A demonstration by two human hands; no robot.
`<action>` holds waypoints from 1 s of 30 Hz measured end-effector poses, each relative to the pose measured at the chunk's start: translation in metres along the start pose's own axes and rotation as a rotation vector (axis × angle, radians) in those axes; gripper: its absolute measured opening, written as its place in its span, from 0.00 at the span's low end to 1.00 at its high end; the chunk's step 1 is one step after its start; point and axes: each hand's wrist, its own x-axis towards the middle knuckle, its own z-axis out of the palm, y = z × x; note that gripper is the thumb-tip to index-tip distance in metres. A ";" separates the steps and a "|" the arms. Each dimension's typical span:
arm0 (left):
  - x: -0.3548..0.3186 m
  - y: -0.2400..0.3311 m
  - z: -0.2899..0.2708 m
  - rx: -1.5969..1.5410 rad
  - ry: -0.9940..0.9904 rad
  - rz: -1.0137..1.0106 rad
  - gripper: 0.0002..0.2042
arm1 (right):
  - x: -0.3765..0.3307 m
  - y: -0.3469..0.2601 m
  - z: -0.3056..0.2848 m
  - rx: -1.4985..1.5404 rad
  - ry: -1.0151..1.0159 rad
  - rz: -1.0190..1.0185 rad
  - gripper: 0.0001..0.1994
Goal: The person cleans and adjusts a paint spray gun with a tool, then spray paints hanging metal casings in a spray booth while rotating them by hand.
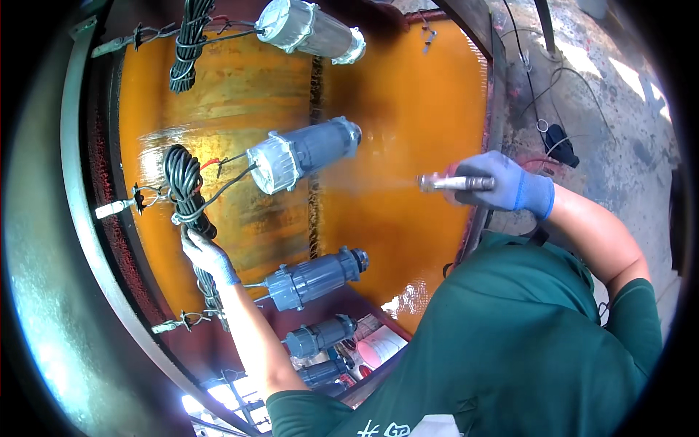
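Note:
My right hand [502,182], in a light blue-grey glove, is closed around a spray gun [453,183] whose nozzle faces left. A faint mist stretches from the nozzle toward a cylindrical motor-like unit [313,153]. That unit hangs tilted, pale silver at its cabled end and greyer along its body. Gloved too, my left hand [207,255] grips the lower end of a coiled black cable [183,178] joined to this unit. Below hangs a blue-grey unit [313,279] of the same shape; above is a paler silver one [309,30].
A curved metal rail [81,175] carries clips [113,209] for the hanging cables. Behind the units stands an orange-yellow coated panel [400,109]. More grey units [320,335] and a pink bucket [380,347] are lower down. Hoses and a dark bundle [562,146] lie on the concrete floor [604,95].

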 end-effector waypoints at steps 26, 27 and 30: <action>-0.014 0.060 -0.007 -0.250 0.257 -0.096 0.29 | -0.007 0.009 -0.006 -0.213 -0.107 -0.057 0.15; -0.016 0.078 -0.009 -0.239 0.283 -0.067 0.28 | -0.007 0.011 -0.005 -0.134 0.030 -0.044 0.15; -0.004 0.107 -0.011 -0.605 0.169 -0.162 0.24 | -0.005 -0.002 -0.006 -0.034 0.104 0.003 0.13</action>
